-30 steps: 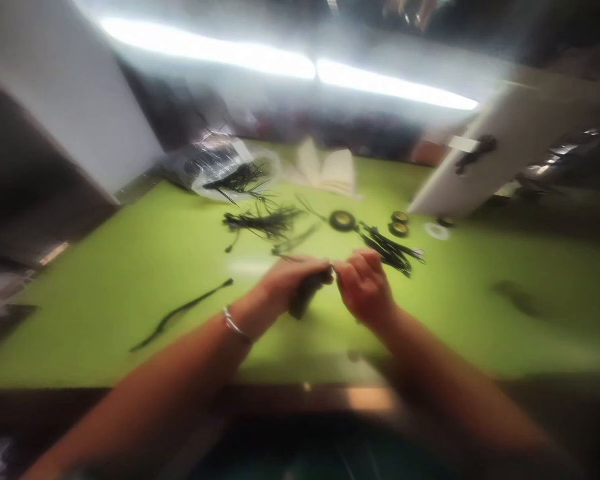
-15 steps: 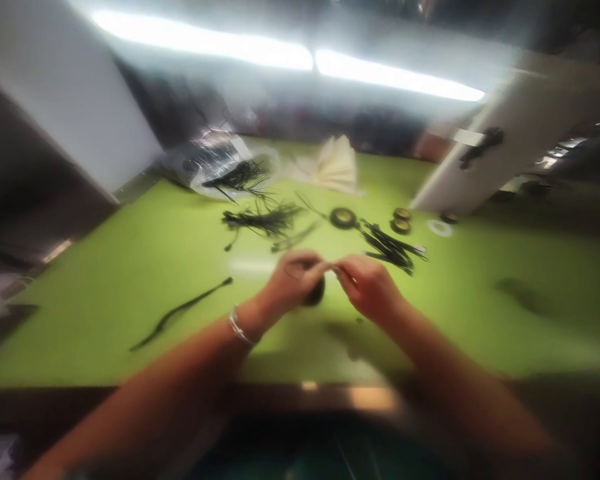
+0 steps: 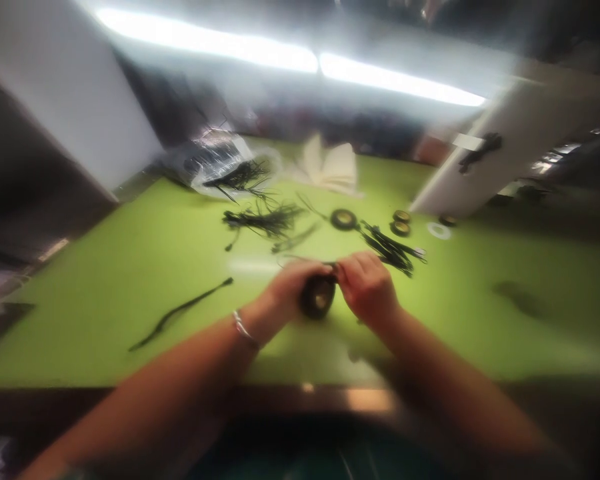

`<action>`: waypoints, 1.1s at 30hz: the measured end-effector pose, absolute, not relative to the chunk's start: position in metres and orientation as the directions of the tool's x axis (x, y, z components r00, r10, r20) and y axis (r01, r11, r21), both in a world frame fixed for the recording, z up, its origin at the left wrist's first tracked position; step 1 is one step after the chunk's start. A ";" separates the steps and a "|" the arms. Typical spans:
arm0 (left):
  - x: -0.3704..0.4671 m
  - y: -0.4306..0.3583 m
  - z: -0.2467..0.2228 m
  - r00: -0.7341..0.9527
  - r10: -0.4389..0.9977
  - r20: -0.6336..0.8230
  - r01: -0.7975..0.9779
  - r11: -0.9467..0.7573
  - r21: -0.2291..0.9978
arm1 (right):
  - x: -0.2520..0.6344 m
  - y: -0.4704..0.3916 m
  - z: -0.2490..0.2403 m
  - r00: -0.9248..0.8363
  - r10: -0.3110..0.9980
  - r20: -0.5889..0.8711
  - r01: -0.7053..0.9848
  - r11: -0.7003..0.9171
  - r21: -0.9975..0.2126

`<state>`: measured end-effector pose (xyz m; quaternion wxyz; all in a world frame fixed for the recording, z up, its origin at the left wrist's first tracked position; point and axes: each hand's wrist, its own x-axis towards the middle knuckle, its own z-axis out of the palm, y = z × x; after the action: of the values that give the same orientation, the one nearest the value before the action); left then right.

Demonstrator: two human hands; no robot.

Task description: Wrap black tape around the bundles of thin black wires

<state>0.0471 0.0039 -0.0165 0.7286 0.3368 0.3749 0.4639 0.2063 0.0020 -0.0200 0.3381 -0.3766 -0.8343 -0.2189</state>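
My left hand [image 3: 293,285], with a bracelet at its wrist, is closed on a roll of black tape [image 3: 318,295] whose round side faces me. My right hand [image 3: 367,285] is closed just to the right of the roll, its fingertips pinching a dark strip or wire end at the roll's top edge; which of the two is blurred. A thin dark wire sticks out above my left hand. Both hands are nearly touching, above the green table [image 3: 90,300].
One black cable [image 3: 183,307] lies at the left. Behind my hands are a wire bundle [image 3: 263,219], a tape roll [image 3: 343,219], a cable bundle [image 3: 387,248], small rolls [image 3: 401,227], and a white ring [image 3: 439,231]. Farther back are a plastic bag [image 3: 215,163] and an open booklet [image 3: 330,167].
The tape roll has turned and come into fuller view below my fingers. My left hand has rotated, and my right hand stays pinched beside it. The booklet's pages have shifted apart.
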 end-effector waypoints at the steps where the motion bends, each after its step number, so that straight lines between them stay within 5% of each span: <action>1: 0.047 0.004 -0.014 0.282 0.927 -0.247 -0.441 0.354 0.825 | 0.207 0.003 -0.021 -0.493 0.463 0.736 0.769 0.628 0.120; 6: 0.043 0.006 -0.015 0.256 0.925 -0.281 -0.424 0.368 0.828 | 0.209 0.004 -0.025 -0.509 0.400 0.762 0.720 0.683 0.122; 10: 0.039 0.009 -0.023 0.265 0.949 -0.173 -0.314 0.255 0.915 | 0.208 0.003 -0.024 -0.516 0.427 0.742 0.725 0.679 0.114; 16: 0.039 0.009 -0.022 0.114 0.969 0.220 0.049 -0.227 0.973 | 0.210 0.006 -0.020 -0.459 0.651 0.605 0.678 0.696 -0.235; 20: 0.040 0.008 -0.022 0.160 0.894 0.418 0.232 -0.446 0.865 | 0.214 0.007 -0.020 -0.576 0.669 0.470 0.670 0.716 -0.197; 27: 0.039 0.008 -0.016 0.229 0.892 0.391 0.160 -0.430 0.888 | 0.218 0.007 -0.011 -0.571 0.630 0.526 0.589 0.761 -0.271; 33: 0.037 0.008 -0.012 0.379 0.925 0.023 -0.108 0.020 0.994 | 0.218 0.009 -0.010 -0.458 0.630 0.627 0.603 0.738 -0.302</action>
<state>0.0369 0.0076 -0.0121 0.6138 0.5594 0.3650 0.4209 0.2182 0.0086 -0.0097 0.3751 -0.3612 -0.8535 0.0182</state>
